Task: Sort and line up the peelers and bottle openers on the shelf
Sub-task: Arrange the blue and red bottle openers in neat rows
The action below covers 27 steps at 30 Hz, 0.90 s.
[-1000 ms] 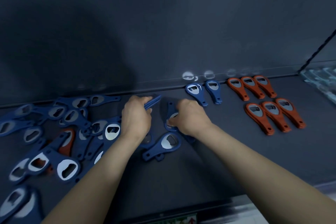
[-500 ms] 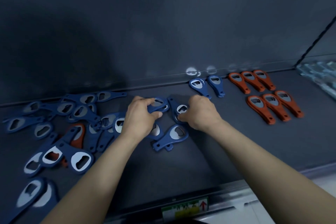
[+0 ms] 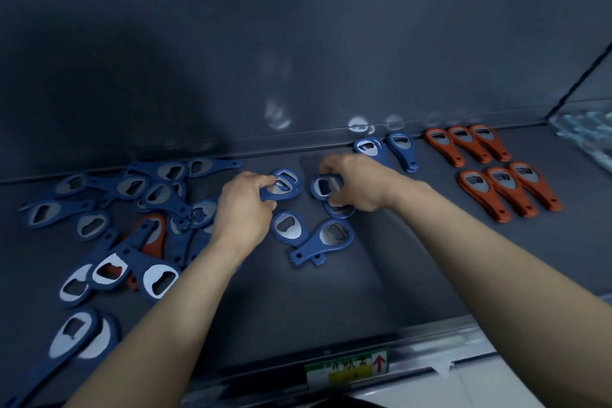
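- Bottle openers in blue lie in a loose heap (image 3: 149, 189) on the left of the shelf (image 3: 381, 291), with one orange stray (image 3: 154, 235) among them.
- The left hand (image 3: 243, 209) pinches a blue opener (image 3: 281, 187) by its head, perhaps two stacked. The right hand (image 3: 357, 185) curls its fingers round a second blue opener (image 3: 323, 187) just beside it.
- A second ago the right hand's opener lay on the shelf. Now both hands hold theirs lifted and face-up, likely bound for the blue pair (image 3: 384, 149) at the back.
- The orange rows (image 3: 490, 169), three and three, look finished.
- The shelf is dark and matte, with a glossy back panel (image 3: 298, 43), a label strip (image 3: 346, 368) on the front lip, and a clear divider (image 3: 576, 86) on the right.
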Tool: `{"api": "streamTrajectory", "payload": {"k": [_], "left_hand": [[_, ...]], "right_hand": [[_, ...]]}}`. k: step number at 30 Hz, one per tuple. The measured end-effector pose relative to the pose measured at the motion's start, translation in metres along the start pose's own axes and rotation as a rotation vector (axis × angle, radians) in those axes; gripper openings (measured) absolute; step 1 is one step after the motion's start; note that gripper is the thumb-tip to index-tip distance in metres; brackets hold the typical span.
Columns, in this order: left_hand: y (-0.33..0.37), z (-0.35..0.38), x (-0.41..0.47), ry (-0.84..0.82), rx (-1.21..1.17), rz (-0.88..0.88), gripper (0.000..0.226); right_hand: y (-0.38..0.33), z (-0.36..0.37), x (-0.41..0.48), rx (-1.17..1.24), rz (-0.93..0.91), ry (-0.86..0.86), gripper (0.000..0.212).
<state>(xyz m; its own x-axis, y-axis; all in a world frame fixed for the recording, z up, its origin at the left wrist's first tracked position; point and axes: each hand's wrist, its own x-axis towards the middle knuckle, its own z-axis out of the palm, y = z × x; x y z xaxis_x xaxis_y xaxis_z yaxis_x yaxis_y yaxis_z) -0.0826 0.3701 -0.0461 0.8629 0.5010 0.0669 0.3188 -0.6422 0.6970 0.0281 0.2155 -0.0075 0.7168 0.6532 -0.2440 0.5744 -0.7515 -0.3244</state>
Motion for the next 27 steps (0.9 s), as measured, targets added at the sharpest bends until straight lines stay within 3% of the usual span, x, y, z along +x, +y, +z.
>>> {"api": "streamTrajectory", "payload": {"k": [5, 10, 15, 18, 22, 27], "left_hand": [[-0.007, -0.009, -0.001, 0.108, -0.037, -0.092, 0.04], [-0.005, -0.013, -0.003, 0.109, -0.054, -0.176, 0.036], [0.0, -0.014, -0.007, 0.08, -0.009, -0.174, 0.048], [0.002, -0.016, -0.011, 0.075, 0.063, -0.135, 0.031], [0.002, -0.021, -0.014, 0.043, 0.175, -0.145, 0.01], [0.002, -0.023, -0.015, 0.046, 0.227, -0.124, 0.01]], "right_hand": [[0.003, -0.004, 0.004, -0.056, -0.065, -0.074, 0.057], [0.001, -0.007, 0.007, -0.147, -0.137, -0.154, 0.07], [0.002, -0.007, 0.008, -0.145, -0.101, -0.209, 0.084], [0.001, -0.008, 0.007, -0.175, -0.109, -0.178, 0.076], [0.004, -0.01, 0.006, -0.214, -0.04, -0.126, 0.045], [0.006, -0.007, 0.001, -0.163, 0.019, -0.077, 0.041]]}}
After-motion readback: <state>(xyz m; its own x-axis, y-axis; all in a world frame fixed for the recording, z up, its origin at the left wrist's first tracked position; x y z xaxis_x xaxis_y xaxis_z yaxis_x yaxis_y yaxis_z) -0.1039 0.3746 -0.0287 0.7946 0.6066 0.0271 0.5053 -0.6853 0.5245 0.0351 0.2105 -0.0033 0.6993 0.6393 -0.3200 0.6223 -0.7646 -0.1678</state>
